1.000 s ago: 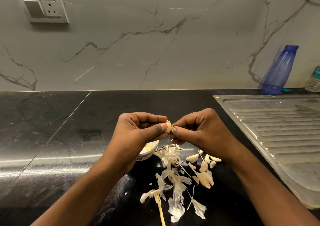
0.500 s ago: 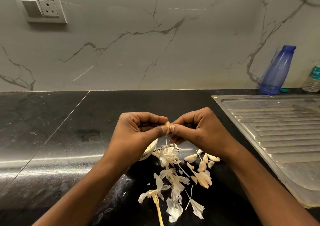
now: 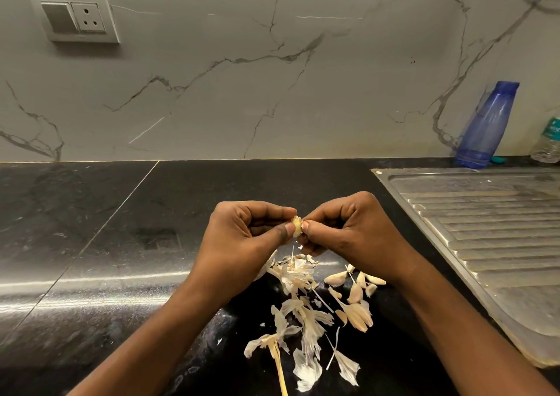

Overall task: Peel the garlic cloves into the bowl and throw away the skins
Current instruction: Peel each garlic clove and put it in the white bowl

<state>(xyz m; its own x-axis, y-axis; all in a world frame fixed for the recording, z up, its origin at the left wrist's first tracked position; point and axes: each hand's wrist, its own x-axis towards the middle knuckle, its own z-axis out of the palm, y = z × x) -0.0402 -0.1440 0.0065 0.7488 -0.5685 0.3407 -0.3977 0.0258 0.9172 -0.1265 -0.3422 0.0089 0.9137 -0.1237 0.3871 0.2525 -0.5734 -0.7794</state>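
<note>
both hands, left hand (image 3: 242, 238) & right hand (image 3: 348, 232), pinch one garlic clove (image 3: 297, 225) btwn thumbs. risk: slippery clove pops out onto skins (image 3: 303, 313), misses bowl (image 3: 268, 266).

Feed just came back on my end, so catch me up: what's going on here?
A person is peeling garlic. The left hand and right hand pinch one garlic clove between thumbs and fingertips, above the black counter. Loose skins lie scattered on the counter beneath the hands, not yet thrown away, and a few unpeeled cloves sit beside them toward the right. The bowl is almost hidden under the left hand; only a pale sliver of its rim shows.
</note>
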